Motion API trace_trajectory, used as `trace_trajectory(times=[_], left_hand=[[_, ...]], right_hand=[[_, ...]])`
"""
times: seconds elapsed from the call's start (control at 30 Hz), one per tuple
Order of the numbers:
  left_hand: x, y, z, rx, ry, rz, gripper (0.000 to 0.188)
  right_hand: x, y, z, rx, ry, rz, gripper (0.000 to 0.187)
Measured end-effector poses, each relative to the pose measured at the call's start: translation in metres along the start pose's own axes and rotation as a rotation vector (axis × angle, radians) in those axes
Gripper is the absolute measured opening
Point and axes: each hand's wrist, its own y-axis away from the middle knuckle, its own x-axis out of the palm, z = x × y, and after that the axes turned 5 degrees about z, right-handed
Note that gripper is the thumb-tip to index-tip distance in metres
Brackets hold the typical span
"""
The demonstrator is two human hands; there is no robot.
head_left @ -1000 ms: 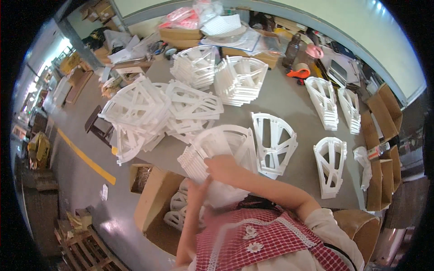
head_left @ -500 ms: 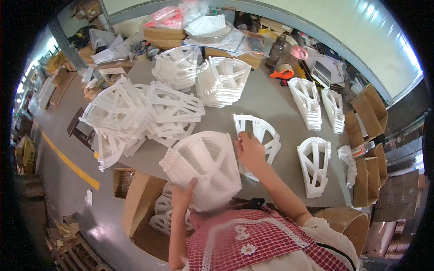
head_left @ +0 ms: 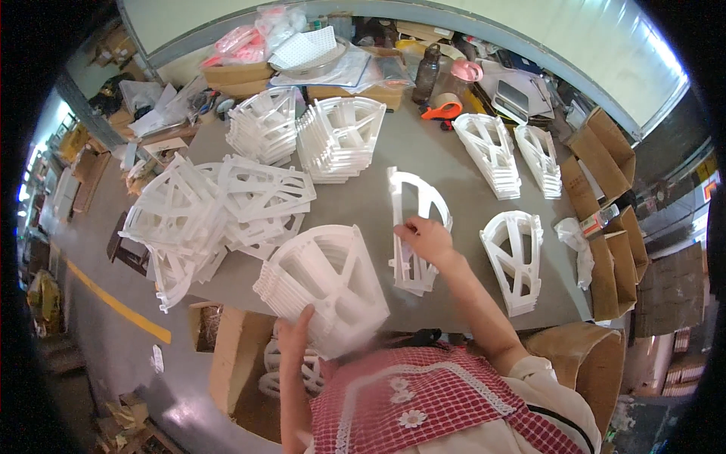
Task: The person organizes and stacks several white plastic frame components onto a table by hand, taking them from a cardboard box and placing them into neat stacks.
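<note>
My left hand [head_left: 294, 334] is closed round the lower left side of a thick stack of white plastic fan-shaped frames [head_left: 324, 276], tilted against my body at the table's near edge. Just right of it, my right hand [head_left: 426, 239] pinches the straight left side of a white fan-shaped frame [head_left: 440, 213]. That frame seems to have at least one more under it, seen at its lower end. Farther right lies a small stack of the same frames [head_left: 493, 228], apart from both hands. My right fingertips are partly hidden behind the hand.
A loose heap of white frames [head_left: 175, 219] covers the table's left side. Neat stacks [head_left: 344, 136] stand behind, with more [head_left: 488, 147] at the far right. Cardboard boxes [head_left: 611, 268] line the right edge; an open carton [head_left: 236, 363] sits below on the left. Bottles [head_left: 427, 73] and orange tape [head_left: 441, 110] lie at the back.
The whole view has shifted slightly. The frame at my right hand has turned and looks narrower, with the hand now lower along its left side. My left hand keeps hold of the stack.
</note>
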Motion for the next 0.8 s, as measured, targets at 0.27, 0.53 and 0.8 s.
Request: trace_trajectory(times=[0.27, 0.53, 0.8], left_hand=[[-0.003, 0.000, 0.000, 0.006, 0.012, 0.021, 0.082], [-0.001, 0.008, -0.013, -0.048, -0.051, -0.003, 0.095], [-0.018, -0.005, 0.009, 0.238, -0.194, -0.061, 0.103]], right_hand=[[-0.016, 0.022, 0.086, -0.240, 0.142, -0.003, 0.039], [0.085, 0.029, 0.139, -0.602, 0.275, 0.206, 0.036], [0.091, 0.058, 0.143, -0.614, 0.232, 0.217, 0.037]])
